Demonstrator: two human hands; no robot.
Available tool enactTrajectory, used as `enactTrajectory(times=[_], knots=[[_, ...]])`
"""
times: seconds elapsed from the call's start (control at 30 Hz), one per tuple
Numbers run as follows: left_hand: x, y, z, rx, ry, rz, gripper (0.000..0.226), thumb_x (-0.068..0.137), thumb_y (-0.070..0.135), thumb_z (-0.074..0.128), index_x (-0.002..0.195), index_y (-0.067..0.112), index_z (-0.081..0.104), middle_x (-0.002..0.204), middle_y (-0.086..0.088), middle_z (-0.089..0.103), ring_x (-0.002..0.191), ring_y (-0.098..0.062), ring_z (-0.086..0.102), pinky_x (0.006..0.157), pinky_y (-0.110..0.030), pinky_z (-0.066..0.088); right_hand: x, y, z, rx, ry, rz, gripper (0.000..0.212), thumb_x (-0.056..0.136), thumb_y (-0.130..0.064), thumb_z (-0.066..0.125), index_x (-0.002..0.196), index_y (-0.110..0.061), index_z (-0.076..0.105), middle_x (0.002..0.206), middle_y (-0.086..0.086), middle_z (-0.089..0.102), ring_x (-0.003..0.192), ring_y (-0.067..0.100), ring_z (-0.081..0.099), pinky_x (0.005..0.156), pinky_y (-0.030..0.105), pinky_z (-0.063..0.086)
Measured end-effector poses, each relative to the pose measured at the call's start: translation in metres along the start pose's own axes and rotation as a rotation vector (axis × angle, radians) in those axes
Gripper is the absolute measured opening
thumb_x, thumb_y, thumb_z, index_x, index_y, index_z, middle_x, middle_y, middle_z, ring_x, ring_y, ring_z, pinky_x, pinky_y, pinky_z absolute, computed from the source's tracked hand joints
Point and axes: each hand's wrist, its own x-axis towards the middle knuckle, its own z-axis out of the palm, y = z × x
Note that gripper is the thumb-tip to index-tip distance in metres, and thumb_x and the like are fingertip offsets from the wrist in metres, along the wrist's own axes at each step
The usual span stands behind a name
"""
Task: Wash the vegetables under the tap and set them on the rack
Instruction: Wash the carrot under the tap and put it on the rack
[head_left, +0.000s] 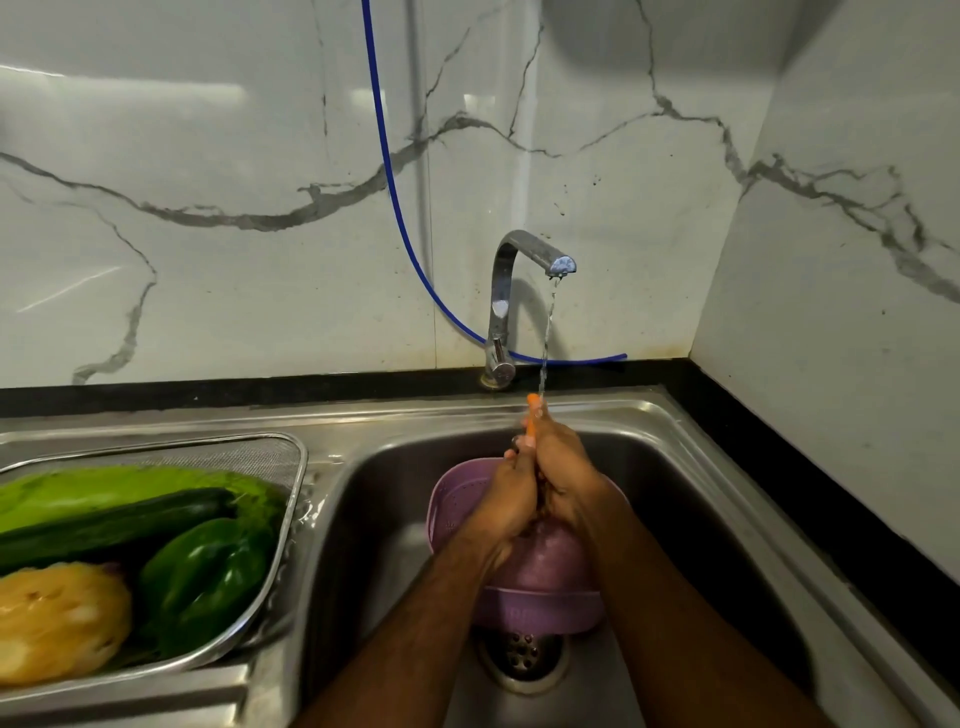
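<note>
An orange carrot (533, 401) pokes up between both my hands under the water running from the chrome tap (519, 270). My left hand (511, 499) and my right hand (563, 467) both wrap around it, pressed together over the sink (691, 499); most of the carrot is hidden in them. Below my hands a purple plastic colander (540, 603) sits in the basin. On the left, a steel mesh rack (291, 499) holds a green leafy cabbage (104, 488), a dark cucumber (114, 525), a green bell pepper (208, 571) and a yellowish net bag of vegetables (57, 618).
The sink drain (522, 654) lies just in front of the colander. A blue hose (395, 197) hangs down the marble wall behind the tap. A black counter edge (779, 467) runs along the back and right of the sink.
</note>
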Motion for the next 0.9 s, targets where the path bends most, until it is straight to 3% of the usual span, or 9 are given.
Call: enactTrajectory(times=[0.07,0.13,0.23,0.33,0.4,0.5,0.57,0.73,0.9], knots=[[-0.002,0.000,0.002,-0.005,-0.027,0.002,0.041,0.109,0.039,0.023,0.105,0.019,0.059,0.052,0.011,0.053,0.040,0.000,0.048,0.036,-0.011,0.036,0.008,0.001,-0.001,0.040,0.042,0.008,0.058,0.104,-0.060,0.041,0.127,-0.013,0.066,0.084,0.003,0.065,0.078,0.018,0.063,0.089,0.041,0.053],[-0.002,0.001,0.000,-0.066,-0.053,-0.001,0.046,0.107,0.048,0.024,0.080,0.025,0.052,0.048,0.011,0.045,0.037,-0.002,0.038,0.035,-0.015,0.028,0.013,0.000,-0.011,0.061,0.045,0.065,0.063,0.100,-0.067,0.043,0.111,-0.011,0.069,0.076,0.008,0.071,0.069,0.022,0.069,0.073,0.038,0.057],[0.004,-0.001,-0.009,-0.313,-0.068,-0.077,0.055,0.103,0.059,0.027,0.064,0.023,0.043,0.049,0.006,0.033,0.038,-0.008,0.027,0.038,-0.019,0.017,0.012,0.002,-0.022,0.077,-0.113,0.099,0.066,0.104,-0.059,0.042,0.126,0.000,0.063,0.073,0.011,0.071,0.053,0.021,0.062,0.051,0.030,0.052],[0.009,-0.005,-0.019,-0.440,-0.038,-0.119,0.055,0.102,0.051,0.031,0.057,0.022,0.039,0.045,0.004,0.029,0.033,-0.011,0.025,0.037,-0.018,0.015,0.013,0.000,-0.018,0.232,-0.184,-0.023,0.040,0.109,-0.027,0.044,0.136,0.000,0.053,0.113,0.018,0.071,0.071,0.022,0.065,0.065,0.039,0.054],[0.010,-0.009,-0.022,-0.409,-0.008,-0.131,0.055,0.100,0.049,0.031,0.054,0.020,0.042,0.044,0.002,0.033,0.034,-0.012,0.030,0.037,-0.017,0.015,0.014,-0.001,-0.011,0.287,-0.172,-0.061,0.023,0.107,-0.015,0.048,0.126,-0.009,0.059,0.106,0.013,0.070,0.084,0.022,0.067,0.077,0.041,0.054],[0.011,-0.016,-0.020,-0.304,-0.023,-0.125,0.062,0.098,0.064,0.037,0.060,0.018,0.052,0.053,-0.001,0.045,0.041,-0.011,0.036,0.035,-0.016,0.018,0.012,0.001,-0.005,0.123,-0.082,-0.065,0.018,0.107,-0.031,0.052,0.107,-0.017,0.063,0.082,0.002,0.063,0.069,0.015,0.061,0.060,0.033,0.047],[0.011,-0.018,-0.016,-0.213,-0.039,-0.090,0.060,0.097,0.066,0.038,0.064,0.018,0.051,0.055,0.000,0.044,0.043,-0.010,0.035,0.035,-0.018,0.020,0.014,-0.001,-0.007,0.119,-0.004,-0.054,0.031,0.106,-0.043,0.050,0.097,-0.015,0.062,0.066,-0.001,0.058,0.060,0.013,0.056,0.062,0.033,0.048],[0.009,-0.019,-0.015,-0.125,0.008,0.016,0.034,0.105,0.041,0.041,0.085,0.016,0.050,0.056,0.002,0.042,0.044,-0.009,0.035,0.037,-0.020,0.026,0.011,-0.009,-0.012,0.272,0.052,-0.007,0.055,0.102,-0.060,0.043,0.075,-0.012,0.053,0.060,0.005,0.048,0.057,0.017,0.050,0.067,0.034,0.050],[0.016,-0.022,-0.018,-0.071,0.174,0.122,0.036,0.103,0.031,0.050,0.086,0.000,0.054,0.049,-0.005,0.048,0.037,-0.011,0.041,0.035,-0.020,0.031,0.011,0.004,-0.001,0.070,0.004,-0.074,0.029,0.111,-0.031,0.043,0.125,-0.012,0.059,0.096,0.008,0.067,0.087,0.022,0.069,0.089,0.046,0.059]])
